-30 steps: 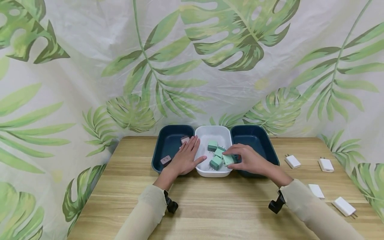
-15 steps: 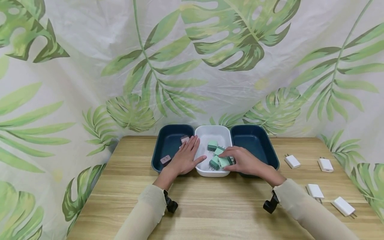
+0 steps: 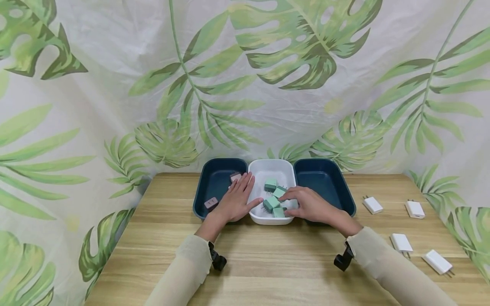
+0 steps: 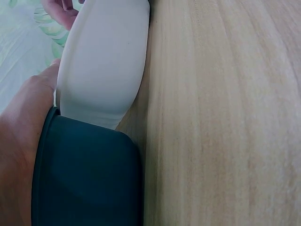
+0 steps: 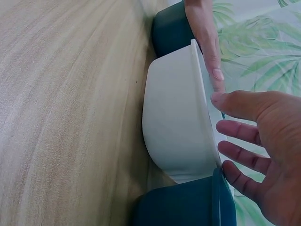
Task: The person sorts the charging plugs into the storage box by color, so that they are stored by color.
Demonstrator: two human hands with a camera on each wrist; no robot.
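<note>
In the head view, a white bin (image 3: 258,169) stands between two dark blue bins and holds several mint-green plug chargers (image 3: 272,203). My right hand (image 3: 311,204) hangs over its right rim, thumb and fingers apart, close to a green charger (image 3: 278,212) at the front. The right wrist view shows nothing between those fingers. My left hand (image 3: 235,202) lies with straight fingers across the rims of the left dark blue bin (image 3: 207,182) and the white one. Two pinkish chargers, one at the front (image 3: 211,203) and one partly hidden behind the fingers (image 3: 235,177), lie in that left bin.
The right dark blue bin (image 3: 325,178) stands beside the white one. Several white plug chargers (image 3: 372,205) are spread over the wooden table (image 3: 268,263) at the right. A leaf-patterned cloth (image 3: 214,63) hangs directly behind the bins.
My right hand lowered a green charger into the white bin, moving left, and let it go; it now lies at the front among the others. The left hand has stayed in place.
</note>
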